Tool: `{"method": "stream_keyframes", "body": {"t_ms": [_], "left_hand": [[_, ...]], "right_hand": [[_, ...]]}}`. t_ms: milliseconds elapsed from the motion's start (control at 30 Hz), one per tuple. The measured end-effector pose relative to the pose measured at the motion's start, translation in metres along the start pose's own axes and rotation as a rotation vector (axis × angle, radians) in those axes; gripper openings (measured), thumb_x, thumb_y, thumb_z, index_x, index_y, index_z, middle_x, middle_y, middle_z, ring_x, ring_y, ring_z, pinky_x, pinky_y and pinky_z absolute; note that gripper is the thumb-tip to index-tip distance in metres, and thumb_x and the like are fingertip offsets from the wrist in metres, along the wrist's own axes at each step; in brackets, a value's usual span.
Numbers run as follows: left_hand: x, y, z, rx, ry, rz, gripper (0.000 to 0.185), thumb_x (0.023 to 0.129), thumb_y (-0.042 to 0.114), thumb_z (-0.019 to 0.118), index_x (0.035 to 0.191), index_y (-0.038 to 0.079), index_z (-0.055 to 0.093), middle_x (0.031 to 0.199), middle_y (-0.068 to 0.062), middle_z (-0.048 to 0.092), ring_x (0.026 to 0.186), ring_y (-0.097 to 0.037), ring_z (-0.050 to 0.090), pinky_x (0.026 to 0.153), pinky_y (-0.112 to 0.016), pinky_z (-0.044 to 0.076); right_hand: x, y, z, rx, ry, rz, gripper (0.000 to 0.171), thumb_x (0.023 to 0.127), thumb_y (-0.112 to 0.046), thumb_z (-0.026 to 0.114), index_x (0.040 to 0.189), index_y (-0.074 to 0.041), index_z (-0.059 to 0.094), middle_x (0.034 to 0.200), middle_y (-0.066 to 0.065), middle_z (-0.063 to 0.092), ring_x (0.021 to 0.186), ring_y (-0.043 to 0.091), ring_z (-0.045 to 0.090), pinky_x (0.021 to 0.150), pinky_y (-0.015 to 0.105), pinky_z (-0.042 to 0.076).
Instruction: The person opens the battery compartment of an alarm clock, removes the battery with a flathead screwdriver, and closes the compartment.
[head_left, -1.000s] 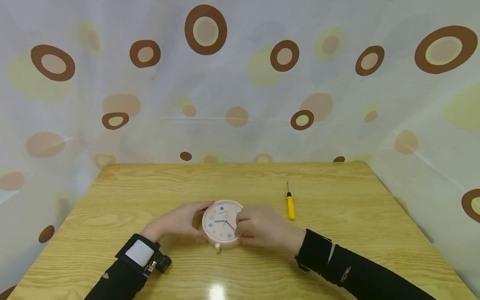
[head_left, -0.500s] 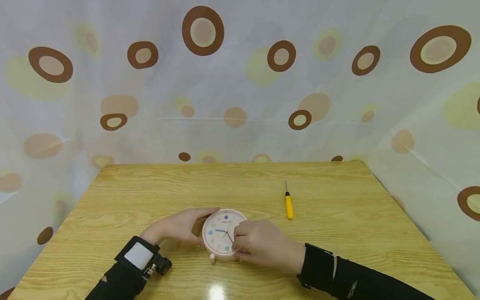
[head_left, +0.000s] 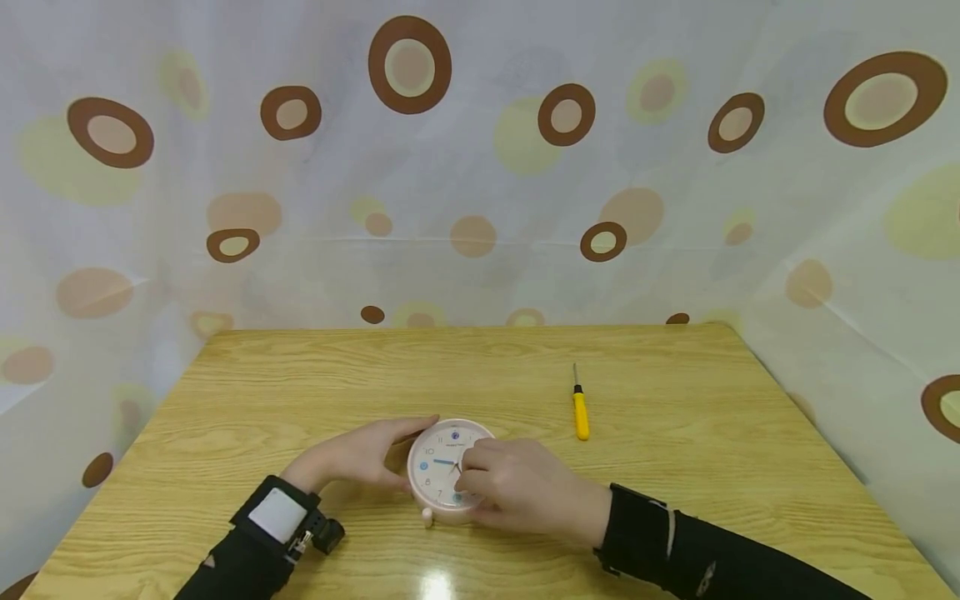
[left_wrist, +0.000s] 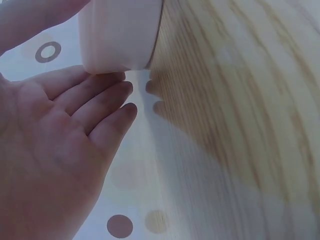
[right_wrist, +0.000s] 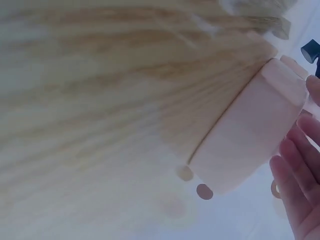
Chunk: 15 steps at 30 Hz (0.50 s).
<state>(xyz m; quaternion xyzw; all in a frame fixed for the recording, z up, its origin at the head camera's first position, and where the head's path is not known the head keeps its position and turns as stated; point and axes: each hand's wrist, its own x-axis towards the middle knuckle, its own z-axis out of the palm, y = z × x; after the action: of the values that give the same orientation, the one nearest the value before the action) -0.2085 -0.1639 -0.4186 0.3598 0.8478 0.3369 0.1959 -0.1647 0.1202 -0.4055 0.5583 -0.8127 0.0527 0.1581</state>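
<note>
A small round alarm clock (head_left: 447,475) lies near the front middle of the wooden table (head_left: 675,467), held between two hands with its face tilted up toward the head camera. Its case is pale pink, its dial white with faint numerals, a dark round emblem near the top, small blue dots on the left and lower part of the dial, a blue hand pointing left and a thin dark hand running toward the lower right. One short pink foot sticks out at its lower left edge. The left hand (head_left: 352,454) cups the clock's left side with fingers nearly straight and lying against the rim, the thumb reaching over the top; in the left wrist view the clock (left_wrist: 122,35) shows as a smooth pink band of side wall with the left hand (left_wrist: 55,150) spread flat beside it, fingertips just touching. The right hand (head_left: 517,487) lies over the clock's right half with its fingers curled onto the dial and edge, gripping it. That hand hides the right part of the face, so those numerals cannot be read. The right wrist view is blurred: the clock (right_wrist: 250,135) is a pink drum, the right hand (right_wrist: 300,180) cut off at the frame's edge. A yellow-handled screwdriver (head_left: 580,408) lies well apart to the right.
</note>
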Motion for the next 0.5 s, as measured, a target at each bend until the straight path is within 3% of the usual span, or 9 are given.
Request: {"method": "stream_keyframes", "body": {"t_ms": [133,367,500], "left_hand": [[-0.007,-0.004,0.001,-0.012,0.037,-0.016,0.093,0.089,0.026,0.084,0.160,-0.010,0.035,0.163,-0.027,0.045,0.150,-0.047,0.046,0.124,-0.065,0.035],[-0.024,-0.003,0.010,0.087,0.159,-0.126,0.087,0.095,0.044,0.078,0.155,-0.010,0.044,0.159,-0.030,0.048,0.149,-0.050,0.045,0.123,-0.065,0.036],[-0.031,0.001,0.016,0.130,0.178,-0.162,0.088,0.093,0.044,0.080,0.155,-0.008,0.046,0.162,-0.029,0.046,0.151,-0.049,0.043,0.124,-0.064,0.035]], "right_hand": [[0.007,0.000,-0.003,-0.013,-0.062,0.025,0.042,0.086,-0.045,0.088,0.114,-0.017,0.077,0.109,-0.005,0.072,0.098,0.008,0.066,0.087,0.020,0.059],[0.001,0.009,-0.008,0.092,-0.197,0.259,0.071,0.083,-0.055,0.087,0.135,-0.011,0.069,0.129,0.004,0.069,0.116,0.017,0.066,0.099,0.031,0.061],[-0.003,0.010,-0.008,0.108,-0.251,0.307,0.078,0.080,-0.060,0.087,0.138,-0.012,0.068,0.138,0.006,0.067,0.125,0.020,0.063,0.105,0.034,0.059]]}}
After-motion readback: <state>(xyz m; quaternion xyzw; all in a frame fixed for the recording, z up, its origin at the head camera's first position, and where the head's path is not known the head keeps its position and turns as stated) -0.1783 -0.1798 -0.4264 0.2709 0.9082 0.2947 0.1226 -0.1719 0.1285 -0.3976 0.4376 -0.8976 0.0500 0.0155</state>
